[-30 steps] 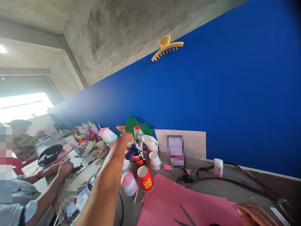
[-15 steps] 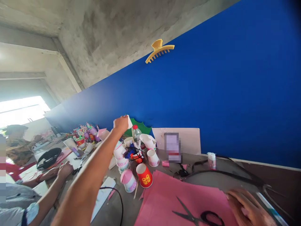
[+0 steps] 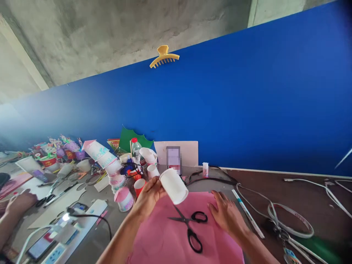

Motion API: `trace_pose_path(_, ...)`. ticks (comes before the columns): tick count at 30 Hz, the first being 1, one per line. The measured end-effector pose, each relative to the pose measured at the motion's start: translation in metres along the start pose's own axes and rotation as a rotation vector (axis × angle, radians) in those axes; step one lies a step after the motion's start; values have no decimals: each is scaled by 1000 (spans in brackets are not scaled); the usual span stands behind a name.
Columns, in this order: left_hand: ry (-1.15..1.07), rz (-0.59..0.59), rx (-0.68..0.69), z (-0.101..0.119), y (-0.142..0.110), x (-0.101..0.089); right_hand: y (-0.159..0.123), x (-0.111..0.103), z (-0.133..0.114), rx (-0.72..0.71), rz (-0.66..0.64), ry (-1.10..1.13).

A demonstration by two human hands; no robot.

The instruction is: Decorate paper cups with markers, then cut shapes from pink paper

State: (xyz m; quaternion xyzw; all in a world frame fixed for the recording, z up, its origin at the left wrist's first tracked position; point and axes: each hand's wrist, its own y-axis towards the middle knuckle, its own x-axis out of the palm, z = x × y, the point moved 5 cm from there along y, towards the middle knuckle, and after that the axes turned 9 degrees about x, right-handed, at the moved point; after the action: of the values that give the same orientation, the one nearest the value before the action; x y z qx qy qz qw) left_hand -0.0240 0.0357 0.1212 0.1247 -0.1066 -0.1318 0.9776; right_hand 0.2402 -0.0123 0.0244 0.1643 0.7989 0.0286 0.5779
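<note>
My left hand [image 3: 150,196] grips a plain white paper cup [image 3: 173,186] by its side, tilted above the pink paper [image 3: 154,234]. Fingers apart, my right hand [image 3: 224,209] rests on the right part of that paper and holds nothing. Between my hands lie black-handled scissors [image 3: 187,220] with their blades spread. Just beyond my left hand stands a red paper cup [image 3: 139,186]. Beside it is an upside-down white cup with a pink top [image 3: 124,198].
A leaning stack of decorated cups [image 3: 106,161] rises at the left, near a bottle with a red cap [image 3: 135,148]. A power strip [image 3: 56,253] and phone lie front left. Cables [image 3: 291,218] coil at right. Another person's hand [image 3: 23,201] is at far left.
My left hand has come back from the cups at the rear, bringing the white paper cup over the pink paper. The view has turned right. My right hand stays on the paper.
</note>
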Motion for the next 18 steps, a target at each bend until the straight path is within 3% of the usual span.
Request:
trace_pose_path(4, -377, 169, -114, -40, -23, -10, 3, -26, -3, 9, -7, -36)
trace_pose_path(7, -502, 274, -116, -52, -27, -19, 1, -35, -6, 64, -208, 35)
trace_pose_path(10, -609, 346, -172, -65, -28, -20, -8, -35, -17, 9, -363, -48)
trace_pose_path(13, -699, 384, -233, -78, -28, -17, -19, -30, -26, -31, -433, -142)
trace_pose_path(18, -731, 407, -243, -88, -30, -20, -21, -19, -28, 88, -514, 87)
